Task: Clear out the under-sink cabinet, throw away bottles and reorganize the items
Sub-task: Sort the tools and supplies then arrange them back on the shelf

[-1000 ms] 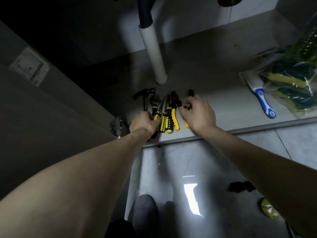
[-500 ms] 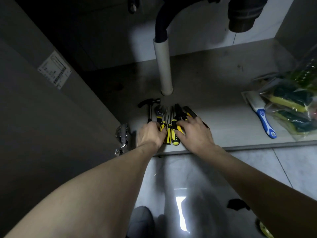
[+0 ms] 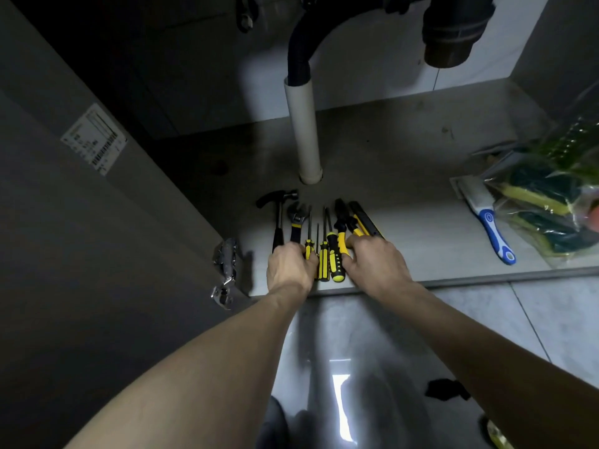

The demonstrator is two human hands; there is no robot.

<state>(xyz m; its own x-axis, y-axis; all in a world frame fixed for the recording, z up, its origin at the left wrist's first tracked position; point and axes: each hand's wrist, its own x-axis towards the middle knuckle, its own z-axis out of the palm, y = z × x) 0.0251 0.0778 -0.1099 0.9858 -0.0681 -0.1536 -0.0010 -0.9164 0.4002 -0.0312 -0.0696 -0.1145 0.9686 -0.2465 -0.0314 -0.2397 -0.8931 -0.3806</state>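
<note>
A row of black-and-yellow tools lies on the cabinet floor (image 3: pixel 421 228) near its front edge: a hammer (image 3: pixel 277 197), a wrench (image 3: pixel 296 217), several screwdrivers (image 3: pixel 324 257), pliers (image 3: pixel 340 218) and a utility knife (image 3: pixel 364 218). My left hand (image 3: pixel 290 270) curls over the handle ends of the hammer and wrench, its thumb against a screwdriver. My right hand (image 3: pixel 377 265) curls over the handles of the pliers and knife from the right. The screwdriver handles show between the two hands. No bottles are in view.
A white drain pipe (image 3: pixel 303 131) stands just behind the tools, under a black trap (image 3: pixel 450 34). At the right lie a blue-handled brush (image 3: pixel 494 231) and a plastic bag of sponges (image 3: pixel 547 202). The open door (image 3: pixel 97 222) with its hinge (image 3: pixel 225 264) is at the left.
My right hand drew back from the knife's far end to the handle ends. Both hands closed in on the row, and the tools now lie tighter together.
</note>
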